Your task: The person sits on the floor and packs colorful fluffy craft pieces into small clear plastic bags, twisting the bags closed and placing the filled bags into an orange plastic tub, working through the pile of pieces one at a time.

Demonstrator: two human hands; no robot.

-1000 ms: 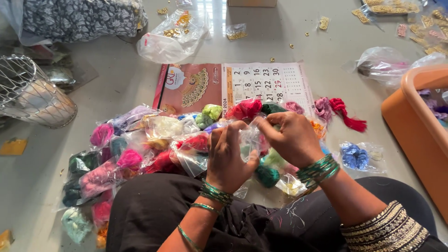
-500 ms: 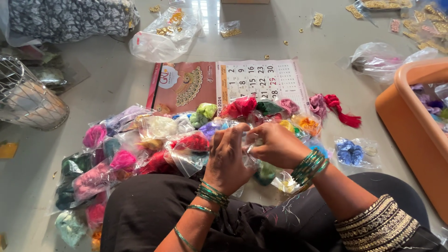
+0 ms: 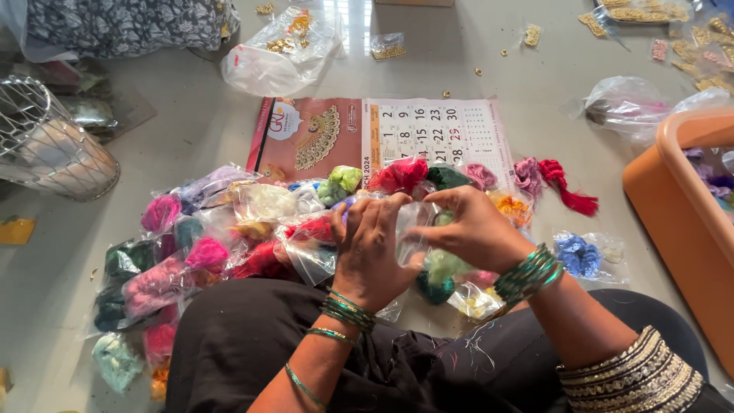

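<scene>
Grey tiled floor (image 3: 191,145): wall calendar (image 3: 382,134) flat, bagged coloured thread bundles (image 3: 199,252) heaped before my lap, orange tub (image 3: 688,222) right. My left hand (image 3: 371,248) and right hand (image 3: 474,229) pinch a small clear bag (image 3: 417,222), contents seemingly green.

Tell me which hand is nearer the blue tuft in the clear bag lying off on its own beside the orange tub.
Right. The right hand is just left of the blue tuft, with its bangled wrist close by; the left hand lies farther left, beyond the right.
</scene>
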